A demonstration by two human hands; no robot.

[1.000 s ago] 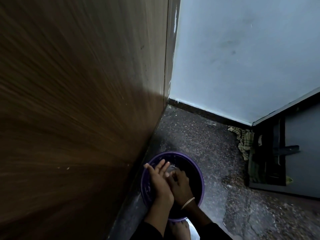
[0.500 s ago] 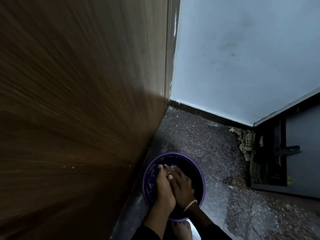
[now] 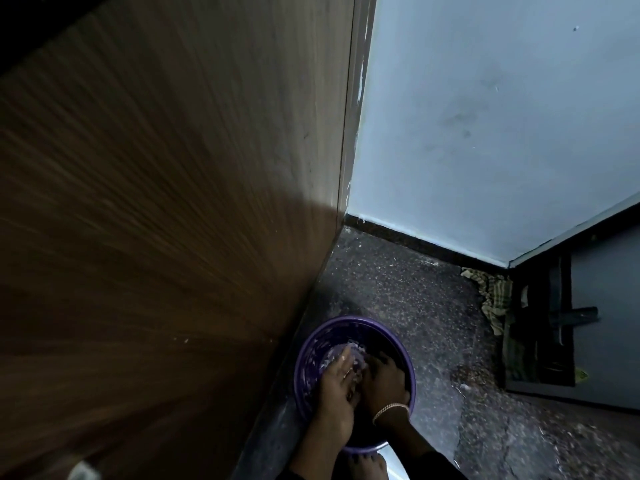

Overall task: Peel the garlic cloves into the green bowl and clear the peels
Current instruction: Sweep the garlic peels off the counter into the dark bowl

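A round purple bin (image 3: 408, 358) stands on the dark speckled floor against a wooden panel. Pale garlic peels (image 3: 330, 356) cling to its inner left wall. Both my hands reach down into it. My left hand (image 3: 337, 382) lies with its fingers stretched toward the peels, touching them. My right hand (image 3: 386, 375), with a gold bracelet on the wrist, sits beside it deeper in the dark bin; its fingertips are hidden. Neither the green bowl nor any garlic clove is in view.
A tall wooden panel (image 3: 173, 220) rises at the left, a pale blue wall (image 3: 485, 133) at the back. A crumpled checked cloth (image 3: 493, 299) lies by a dark door frame (image 3: 540, 323) at the right. My bare foot (image 3: 367, 467) shows below the bin.
Both hands have sunk lower into the purple bin. The left hand's fingers, raised and spread above the rim a second ago, now point down onto the peels.
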